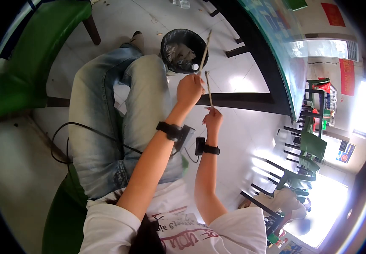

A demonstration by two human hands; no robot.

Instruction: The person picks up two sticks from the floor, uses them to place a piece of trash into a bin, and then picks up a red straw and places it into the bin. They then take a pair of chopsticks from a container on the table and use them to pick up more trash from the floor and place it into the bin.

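My left hand (190, 89) is closed on a thin pale-brown stick (206, 48), which points up and away past the rim of a black-lined bin (163, 53). Lower and to the right, my right hand (213, 121) pinches a second, shorter stick (209, 86) between its fingertips. This one stands nearly upright, its far end close to my left fingers. Crumpled pale waste (178, 55) and a bottle with a white cap (195, 67) lie inside the bin. Each wrist wears a black strap with a small device.
A glass-topped table (272, 38) with dark legs stands at the right. A green chair (34, 55) is at the left, with more green chairs (312, 144) far right near a seated person (282, 201). A black cable (92, 127) crosses my jeans.
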